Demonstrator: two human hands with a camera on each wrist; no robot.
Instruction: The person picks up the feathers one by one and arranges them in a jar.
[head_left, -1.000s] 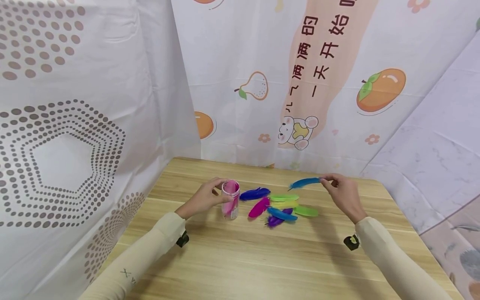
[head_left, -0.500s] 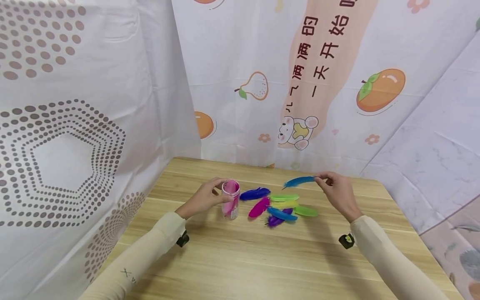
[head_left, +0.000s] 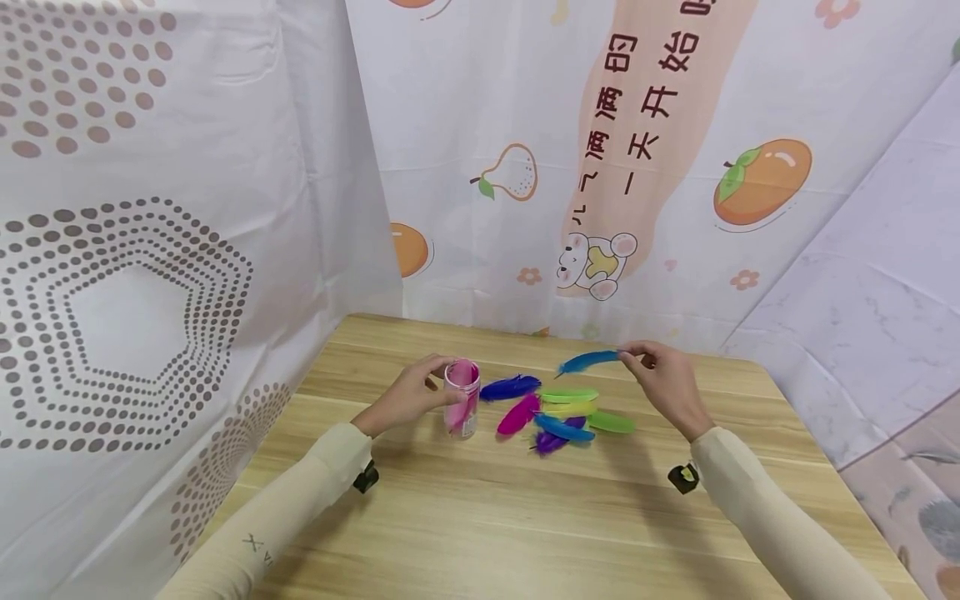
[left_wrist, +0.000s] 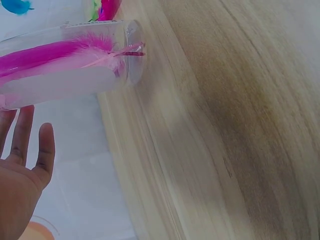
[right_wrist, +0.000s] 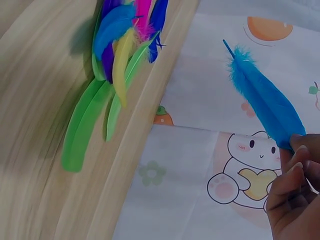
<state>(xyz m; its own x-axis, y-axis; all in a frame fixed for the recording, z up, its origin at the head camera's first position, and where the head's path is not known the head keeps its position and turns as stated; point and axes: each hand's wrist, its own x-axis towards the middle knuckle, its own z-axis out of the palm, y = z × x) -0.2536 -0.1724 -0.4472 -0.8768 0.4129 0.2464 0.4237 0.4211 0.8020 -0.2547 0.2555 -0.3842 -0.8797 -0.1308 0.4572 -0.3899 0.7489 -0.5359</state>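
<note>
printed cloth hangs behind a wooden table.

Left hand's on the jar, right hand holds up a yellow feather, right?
The color is wrong: the right hand holds up a blue feather, as the right wrist view shows. The left hand is indeed on the jar.

On your worktop, the feather pile lies at three o'clock from your jar, which has feathers inside. The feather in your right hand is at the pile's one o'clock.
</note>
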